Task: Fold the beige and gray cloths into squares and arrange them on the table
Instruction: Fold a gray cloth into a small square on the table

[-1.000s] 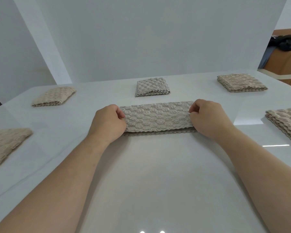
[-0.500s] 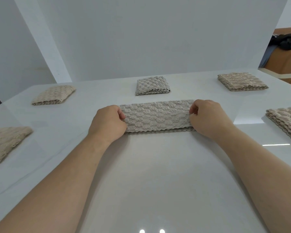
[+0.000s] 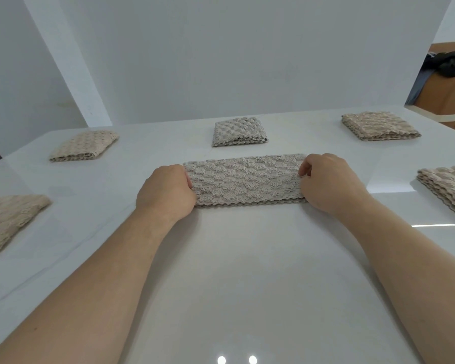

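A gray textured cloth [image 3: 244, 179] lies folded into a long strip across the middle of the white table [image 3: 247, 271]. My left hand [image 3: 166, 193] grips its left end and my right hand [image 3: 329, 182] pinches its right end. Both ends are partly hidden under my fingers. Behind it sits a gray cloth folded into a square [image 3: 238, 131]. Beige folded cloths lie at the far left [image 3: 86, 145], far right [image 3: 378, 126], near left edge [image 3: 8, 219] and near right edge [image 3: 449, 187].
A white wall rises right behind the table's far edge. At the upper right a brown seat [image 3: 441, 101] with dark clothing on it stands beyond the table. Glossy bare tabletop stretches between my forearms toward me.
The strip and both hands have shifted very slightly away from me; my grip on the two ends is the same.
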